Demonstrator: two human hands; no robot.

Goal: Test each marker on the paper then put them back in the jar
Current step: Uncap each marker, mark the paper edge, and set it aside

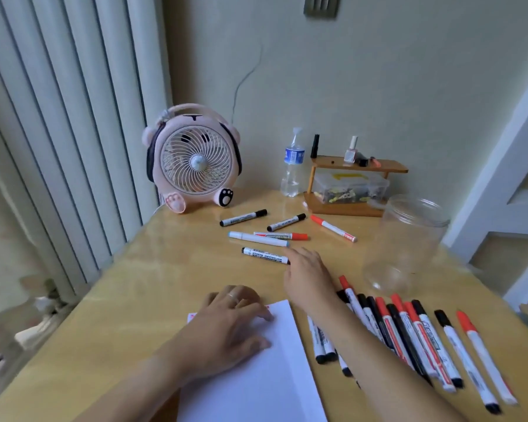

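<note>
A white sheet of paper [256,376] lies at the table's near edge. My left hand [229,324] rests flat on its upper left corner, fingers spread. My right hand [308,275] reaches forward, fingertips at the near end of a black whiteboard marker [264,255]; no grip shows. Beyond it lie a light blue marker [258,238], a red marker [282,236], two more black markers [243,217] [286,222] and another red marker [333,228]. Several red and black markers [409,333] lie in a row right of the paper. An empty clear jar [406,239] lies on its side at the right.
A pink desk fan [192,159] stands at the back left of the wooden table [153,269]. A water bottle [292,166] and a small wooden shelf [348,187] holding bottles and a clear box stand against the wall. A radiator is at the left.
</note>
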